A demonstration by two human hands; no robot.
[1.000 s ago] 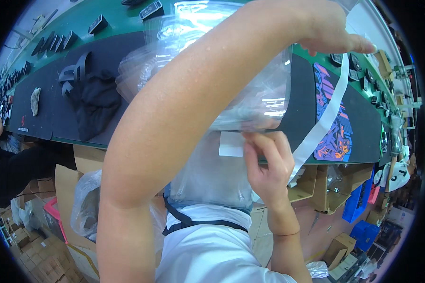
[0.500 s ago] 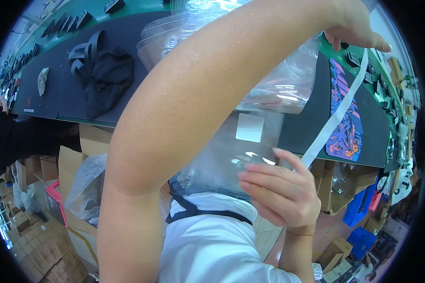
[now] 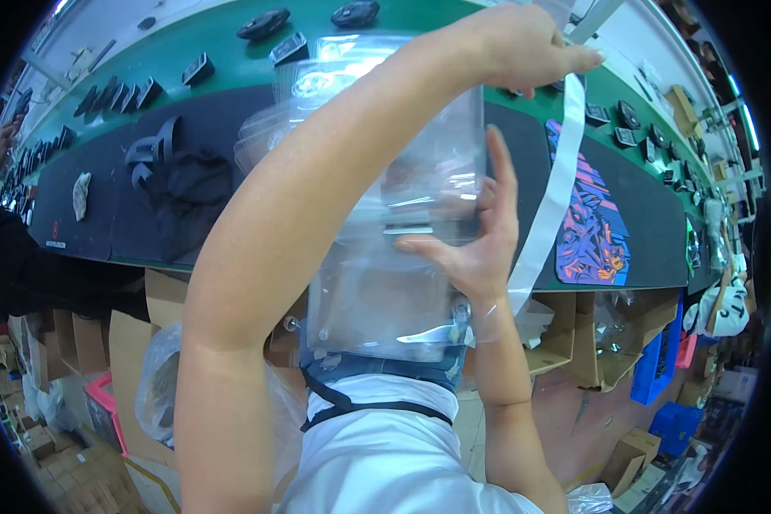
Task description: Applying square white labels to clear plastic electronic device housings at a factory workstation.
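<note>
Clear plastic bags [image 3: 428, 163] lie stacked and overlapping on the dark mat in front of me, partly hidden behind my left arm. Nearer my waist is another clear plastic bag [image 3: 385, 300]. My left hand [image 3: 531, 51] reaches across to the far right with curled fingers, and a white strip [image 3: 552, 201] hangs from under its thumb, passing behind my right wrist. At the right edge of the stack is my right hand [image 3: 480, 231], open, thumb lying over the plastic and fingers stretched upward beside it.
A patterned purple-and-orange board [image 3: 587, 223] lies on the right of the table. Black cloth [image 3: 188, 197] is at the left. Dark devices [image 3: 287, 49] stand along the green surface. Cardboard boxes [image 3: 608, 343] and a blue crate [image 3: 657, 351] sit below the table edge. A person's dark sleeve [image 3: 60, 274] shows at left.
My right hand has moved up and away from the bag at my waist to the stack, its fingers spreading. My left hand and the strip sit further left in view. The white label is no longer visible.
</note>
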